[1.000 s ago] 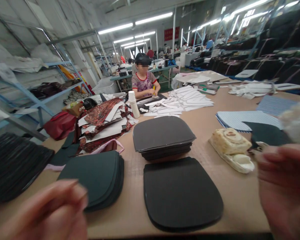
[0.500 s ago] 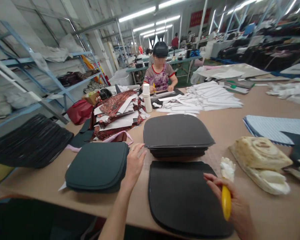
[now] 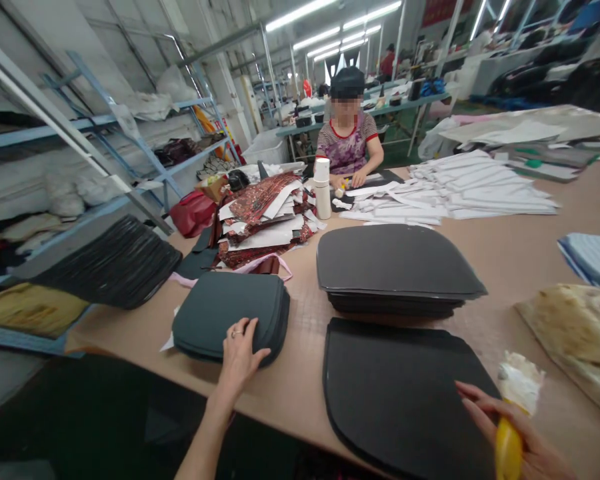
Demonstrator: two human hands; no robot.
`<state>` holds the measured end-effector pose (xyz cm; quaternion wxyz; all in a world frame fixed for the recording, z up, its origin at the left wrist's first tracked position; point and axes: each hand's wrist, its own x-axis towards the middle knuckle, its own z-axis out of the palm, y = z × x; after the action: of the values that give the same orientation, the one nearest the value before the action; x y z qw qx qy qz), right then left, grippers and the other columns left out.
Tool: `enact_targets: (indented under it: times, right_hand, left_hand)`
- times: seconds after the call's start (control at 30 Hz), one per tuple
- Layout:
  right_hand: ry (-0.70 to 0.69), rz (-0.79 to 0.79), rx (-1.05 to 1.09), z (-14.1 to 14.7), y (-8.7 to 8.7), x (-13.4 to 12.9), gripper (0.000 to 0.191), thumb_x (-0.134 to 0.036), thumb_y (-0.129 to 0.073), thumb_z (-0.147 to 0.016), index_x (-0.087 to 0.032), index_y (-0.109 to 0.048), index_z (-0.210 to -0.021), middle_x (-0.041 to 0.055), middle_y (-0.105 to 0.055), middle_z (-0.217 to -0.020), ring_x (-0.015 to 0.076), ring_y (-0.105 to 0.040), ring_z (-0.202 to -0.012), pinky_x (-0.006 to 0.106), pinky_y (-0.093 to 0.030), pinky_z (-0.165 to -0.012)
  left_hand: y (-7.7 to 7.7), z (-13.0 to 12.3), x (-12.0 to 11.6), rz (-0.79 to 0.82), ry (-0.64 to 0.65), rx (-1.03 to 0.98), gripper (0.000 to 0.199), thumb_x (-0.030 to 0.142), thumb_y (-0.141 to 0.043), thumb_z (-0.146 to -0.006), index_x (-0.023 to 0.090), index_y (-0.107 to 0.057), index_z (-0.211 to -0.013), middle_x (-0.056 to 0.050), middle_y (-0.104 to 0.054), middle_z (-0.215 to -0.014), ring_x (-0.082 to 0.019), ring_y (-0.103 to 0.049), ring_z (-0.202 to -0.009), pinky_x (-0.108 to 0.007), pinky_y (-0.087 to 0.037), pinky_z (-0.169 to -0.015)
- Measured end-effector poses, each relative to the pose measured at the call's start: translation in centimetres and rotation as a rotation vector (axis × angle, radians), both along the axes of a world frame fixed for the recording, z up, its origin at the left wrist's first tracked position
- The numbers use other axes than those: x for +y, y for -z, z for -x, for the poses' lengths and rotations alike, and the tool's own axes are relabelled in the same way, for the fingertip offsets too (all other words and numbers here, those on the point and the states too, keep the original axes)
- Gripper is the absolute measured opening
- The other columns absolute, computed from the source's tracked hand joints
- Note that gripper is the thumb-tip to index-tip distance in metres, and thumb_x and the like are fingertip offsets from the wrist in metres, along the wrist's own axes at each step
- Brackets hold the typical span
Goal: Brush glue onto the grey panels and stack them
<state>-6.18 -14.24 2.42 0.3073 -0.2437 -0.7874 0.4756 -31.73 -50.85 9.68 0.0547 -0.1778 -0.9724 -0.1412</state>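
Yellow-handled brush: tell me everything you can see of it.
The brush has a yellow handle, plastic by its look, and a broad, whitish, ragged head, apparently crusted. The right hand holds it at the handle, head pointing up and away, beside the right edge of the black stack. The handle's lower end is cut off by the frame.

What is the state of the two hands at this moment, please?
Left hand: open, resting on the dark green stack.
Right hand: closed, holding the yellow-handled brush.
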Motion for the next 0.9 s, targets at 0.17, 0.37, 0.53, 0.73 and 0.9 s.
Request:
enact_targets:
  times: [0.17,0.37,0.53,0.73,0.9]
  right_hand:
    - [-0.025,0.015,0.037,3.7,-1.0,-6.4,0.034,-0.057,-0.061,-0.072,-0.023,-0.061,-0.076,0.0063,-0.071,-0.087,0.0204,-0.068,-0.079,0.029,-0.055,-0.078]
    - [-0.174,0.069,0.076,9.4,-3.6,-14.3,0.029,-0.049,-0.062,-0.076,-0.021,-0.057,-0.067,0.0076,-0.071,-0.087,0.0188,-0.069,-0.077,0.022,-0.055,-0.070]
    - [-0.265,0.197,0.027,12.2,-4.7,-18.3,0.037,-0.055,-0.061,-0.075,-0.020,-0.056,-0.064,0.0104,-0.071,-0.088,0.0206,-0.068,-0.082,0.025,-0.054,-0.072]
    - [-0.319,0.298,-0.023,13.8,-3.8,-20.6,0.034,-0.052,-0.061,-0.076,-0.020,-0.055,-0.066,0.0114,-0.069,-0.092,0.0214,-0.065,-0.090,0.027,-0.051,-0.079]
    - [-0.378,0.314,-0.030,15.4,-4.0,-21.7,0.032,-0.050,-0.060,-0.078,-0.020,-0.053,-0.068,0.0103,-0.067,-0.091,0.0222,-0.063,-0.094,0.029,-0.049,-0.080]
  left_hand:
    - [0.1,-0.2,-1.6,-0.106,0.158,-0.018,0.028,0.024,-0.056,-0.080,0.019,-0.056,-0.107,-0.010,-0.056,-0.118,-0.025,-0.050,-0.113,-0.044,-0.043,-0.098]
    - [0.0,0.1,-3.0,-0.230,0.225,-0.027,0.015,0.021,-0.053,-0.081,0.019,-0.056,-0.096,-0.010,-0.057,-0.107,-0.026,-0.051,-0.105,-0.045,-0.045,-0.090]
    - [0.0,0.8,-3.7,-0.323,0.253,-0.054,0.019,0.017,-0.039,-0.087,0.019,-0.057,-0.080,-0.007,-0.059,-0.088,-0.022,-0.053,-0.089,-0.039,-0.045,-0.083]
    - [0.6,2.6,-4.8,-0.469,0.205,-0.120,0.014,0.021,-0.054,-0.078,0.019,-0.056,-0.064,-0.003,-0.062,-0.075,-0.021,-0.058,-0.085,-0.034,-0.046,-0.078]
    - [0.3,3.6,-5.3,-0.563,0.189,-0.154,0.022,0.030,-0.055,-0.079,0.018,-0.057,-0.060,-0.001,-0.063,-0.069,-0.017,-0.061,-0.069,-0.028,-0.048,-0.065]
